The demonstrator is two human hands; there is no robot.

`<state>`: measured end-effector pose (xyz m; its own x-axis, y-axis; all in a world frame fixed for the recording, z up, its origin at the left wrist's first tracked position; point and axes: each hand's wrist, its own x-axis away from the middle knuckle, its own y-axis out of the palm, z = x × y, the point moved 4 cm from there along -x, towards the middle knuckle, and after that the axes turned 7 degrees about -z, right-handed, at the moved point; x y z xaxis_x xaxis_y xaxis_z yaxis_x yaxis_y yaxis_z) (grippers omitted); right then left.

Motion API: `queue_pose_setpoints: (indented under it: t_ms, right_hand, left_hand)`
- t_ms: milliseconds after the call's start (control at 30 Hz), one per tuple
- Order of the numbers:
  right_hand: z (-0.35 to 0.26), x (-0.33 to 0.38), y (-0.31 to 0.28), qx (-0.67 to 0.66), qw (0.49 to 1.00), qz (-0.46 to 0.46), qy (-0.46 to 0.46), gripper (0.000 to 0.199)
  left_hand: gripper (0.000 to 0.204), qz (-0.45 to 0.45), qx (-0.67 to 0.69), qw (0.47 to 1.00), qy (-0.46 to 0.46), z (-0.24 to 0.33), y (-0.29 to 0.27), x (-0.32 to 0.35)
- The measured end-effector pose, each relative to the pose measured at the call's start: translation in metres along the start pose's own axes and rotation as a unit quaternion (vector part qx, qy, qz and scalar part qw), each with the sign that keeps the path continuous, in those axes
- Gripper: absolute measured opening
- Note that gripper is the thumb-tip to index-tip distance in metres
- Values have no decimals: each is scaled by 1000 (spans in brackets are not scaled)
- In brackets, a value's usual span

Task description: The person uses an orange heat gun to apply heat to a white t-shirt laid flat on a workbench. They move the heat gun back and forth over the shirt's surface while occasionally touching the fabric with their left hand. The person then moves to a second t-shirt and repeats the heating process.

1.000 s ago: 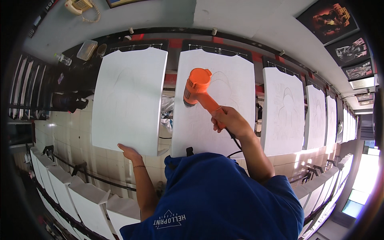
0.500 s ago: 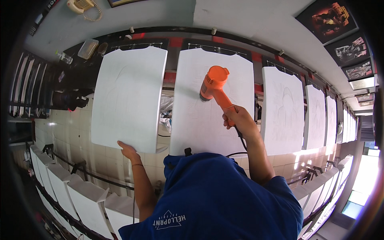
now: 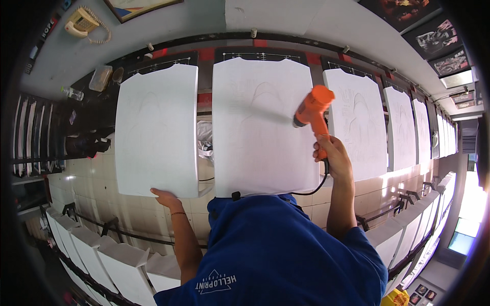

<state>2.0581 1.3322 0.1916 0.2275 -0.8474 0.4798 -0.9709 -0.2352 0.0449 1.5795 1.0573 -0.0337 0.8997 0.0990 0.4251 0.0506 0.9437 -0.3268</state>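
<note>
My right hand (image 3: 329, 153) grips the handle of an orange heat gun (image 3: 312, 109), whose nozzle points left over the right part of the middle white shirt (image 3: 255, 137) stretched on a flat board. A black cord (image 3: 319, 186) hangs from the handle toward my body. My left hand (image 3: 166, 196) rests with its fingers apart on the near edge of the left white shirt (image 3: 155, 127), at its right corner. Faint printed outlines show on both shirts.
More white shirts on boards, the nearest one (image 3: 357, 127), run off to the right in a row. Another row of white boards (image 3: 122, 257) curves along the lower left. A telephone (image 3: 84, 23) hangs on the wall, with dark shelving (image 3: 35, 137) at left and a tiled floor (image 3: 81, 178) between.
My right hand has carried the heat gun rightward across the middle shirt, from its upper middle to its right edge. My left hand has stayed put.
</note>
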Motion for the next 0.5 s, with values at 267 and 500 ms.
queue_pose_setpoints:
  t_ms: [267, 500]
  right_hand:
    - [7, -11, 116, 23, 983, -180, 40, 32]
    - [12, 0, 75, 53, 991, -118, 16, 37]
  left_hand:
    - [88, -4, -30, 999, 11, -7, -3, -13]
    - [85, 6, -26, 999, 42, -7, -6, -14]
